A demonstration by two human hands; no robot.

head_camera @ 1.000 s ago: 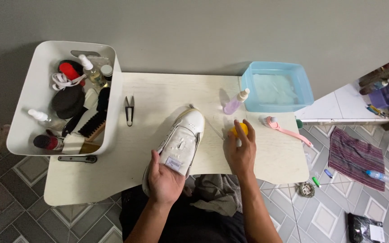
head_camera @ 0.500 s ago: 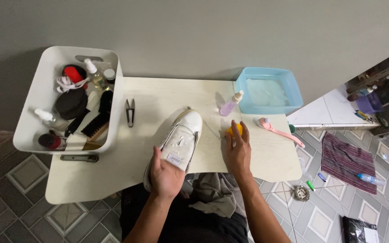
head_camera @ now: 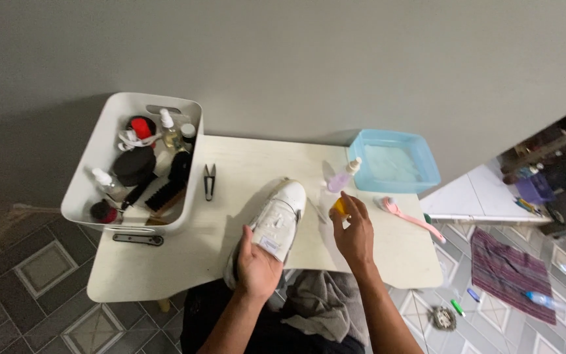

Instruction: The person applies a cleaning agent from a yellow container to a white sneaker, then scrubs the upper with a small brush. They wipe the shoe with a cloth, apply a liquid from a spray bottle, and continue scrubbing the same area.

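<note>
White sneaker (head_camera: pixel 273 226) lies on the pale table (head_camera: pixel 165 275), toe pointing toward one o'clock and heel hanging past the near edge at six o'clock, over the person's lap. Left hand (head_camera: pixel 257 265) has its grip closed around the heel end, thumb across the tongue label. Right hand (head_camera: pixel 355 233), at three o'clock of the shoe and just apart from it, pinches a small yellow object (head_camera: pixel 340 207) between its fingertips; what the object is cannot be made out. A small clear bottle of purple liquid (head_camera: pixel 340 178) stands just beyond those fingers at twelve o'clock, and a pink brush (head_camera: pixel 409 217) lies at three o'clock of the hand, its handle running toward the table's right edge. The light blue basin (head_camera: pixel 394 165) fills the far right corner. At nine o'clock of the shoe a pair of small black snips (head_camera: pixel 209 181) lies beside the white basket (head_camera: pixel 93 177), which overhangs the table's left edge and holds bottles, brushes and round tins. Open table surface shows between the snips and the shoe, along the far edge toward the wall, and at the near left corner. A grey cloth (head_camera: pixel 325 301) rests on the lap below the near edge.
</note>
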